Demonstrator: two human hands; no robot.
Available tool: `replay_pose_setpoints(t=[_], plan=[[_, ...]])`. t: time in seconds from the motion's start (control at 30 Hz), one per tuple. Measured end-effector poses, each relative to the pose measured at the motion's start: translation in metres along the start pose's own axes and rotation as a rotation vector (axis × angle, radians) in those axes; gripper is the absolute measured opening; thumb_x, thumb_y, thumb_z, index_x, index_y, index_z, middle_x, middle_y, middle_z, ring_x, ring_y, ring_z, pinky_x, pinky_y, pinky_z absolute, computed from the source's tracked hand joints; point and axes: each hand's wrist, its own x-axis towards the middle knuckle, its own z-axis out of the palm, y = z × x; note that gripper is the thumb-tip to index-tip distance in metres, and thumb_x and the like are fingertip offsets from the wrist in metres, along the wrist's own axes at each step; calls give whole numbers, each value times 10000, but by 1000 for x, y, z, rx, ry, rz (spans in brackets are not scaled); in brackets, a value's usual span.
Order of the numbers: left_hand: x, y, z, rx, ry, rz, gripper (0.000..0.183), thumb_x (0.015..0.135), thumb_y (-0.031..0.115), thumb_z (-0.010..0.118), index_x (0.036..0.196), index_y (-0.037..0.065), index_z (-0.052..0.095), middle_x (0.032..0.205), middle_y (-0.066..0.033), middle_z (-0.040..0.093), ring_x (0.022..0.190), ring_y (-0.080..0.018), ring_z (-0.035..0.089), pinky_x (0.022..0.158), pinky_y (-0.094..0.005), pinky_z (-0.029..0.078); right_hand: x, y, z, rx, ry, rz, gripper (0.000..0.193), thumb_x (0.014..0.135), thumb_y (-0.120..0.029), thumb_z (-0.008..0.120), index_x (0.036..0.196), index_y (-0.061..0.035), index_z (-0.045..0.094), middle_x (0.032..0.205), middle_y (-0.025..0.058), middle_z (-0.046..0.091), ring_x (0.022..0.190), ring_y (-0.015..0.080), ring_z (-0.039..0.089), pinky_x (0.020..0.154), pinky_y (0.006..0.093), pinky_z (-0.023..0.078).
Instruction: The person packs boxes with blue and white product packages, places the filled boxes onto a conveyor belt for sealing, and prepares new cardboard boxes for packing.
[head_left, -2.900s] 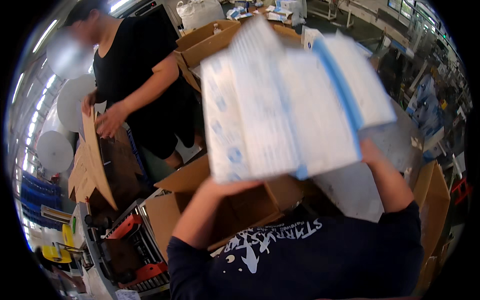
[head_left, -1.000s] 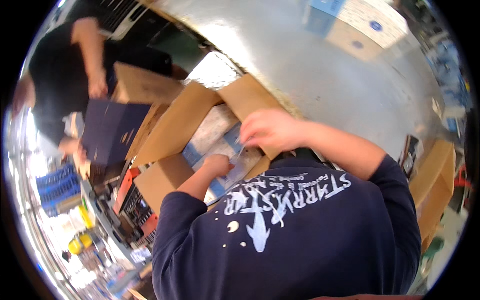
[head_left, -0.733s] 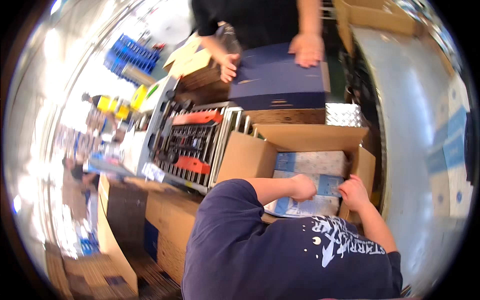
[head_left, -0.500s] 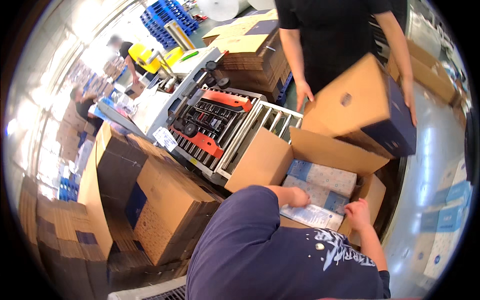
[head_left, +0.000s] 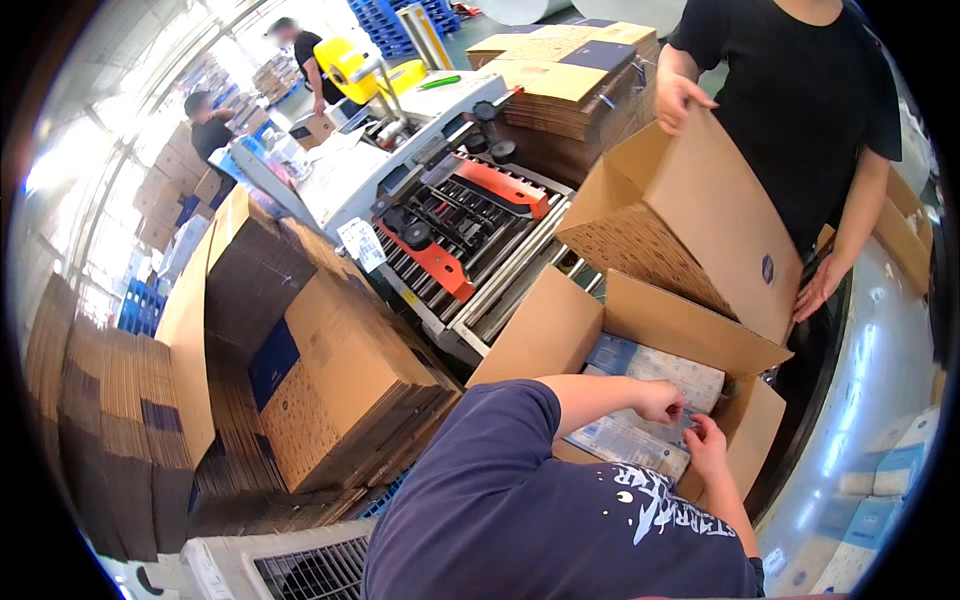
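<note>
An open cardboard box stands in front of me with its flaps spread. Inside lie several blue-and-white wrapped packs with small printed dots. My left hand is over the packs, its fingers curled together. Close to its right side, near the box's right wall, is my right hand with its fingertips drawn in. Whatever the fingers of either hand may hold is too small to make out. Just beyond the box, a co-worker's hands hold a second carton tilted, with one end open.
Left of me stand stacks of flattened cartons. Ahead is a roller conveyor machine with orange side guides, and more flat cartons behind it. A shiny metal surface runs along the right, bearing wrapped packs.
My left hand has moved right across the packs, closer to my right hand. The co-worker has turned the second carton so its open end shows. The view has shifted somewhat.
</note>
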Motion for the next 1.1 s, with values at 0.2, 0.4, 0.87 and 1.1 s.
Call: replay_pose_setpoints(t=[0.2,0.4,0.87,1.1], plan=[[57,-63,-4,495,-205,-200,180,750,119,571,908,51,622,887,-171,643,858,-345,611,743,-426,471,-28,-20,-14,-403,-236,-97,322,763,-196,655,1051,-53,629,975,157,643,924,346,597,815,409,483],[100,-40,40,343,-30,-116,242,778,126,566,1008,57,596,985,-167,623,934,-335,598,802,-420,466,-65,1,-53,-631,-209,-122,274,757,-242,654,979,-81,659,927,132,642,877,318,595,773,402,484],[204,-44,82,481,-110,-87,209,797,90,514,988,55,590,970,-193,628,907,-352,606,752,-431,486,-251,146,-458,-639,818,335,291,841,-120,612,1104,4,590,1059,174,613,962,271,591,827,366,459],[171,5,67,524,-95,-130,132,804,94,514,933,84,542,974,-178,597,930,-355,578,767,-439,474,-231,51,-441,-1224,1014,389,705,685,-365,743,1298,-137,478,1312,174,456,1228,350,409,1006,436,343]])
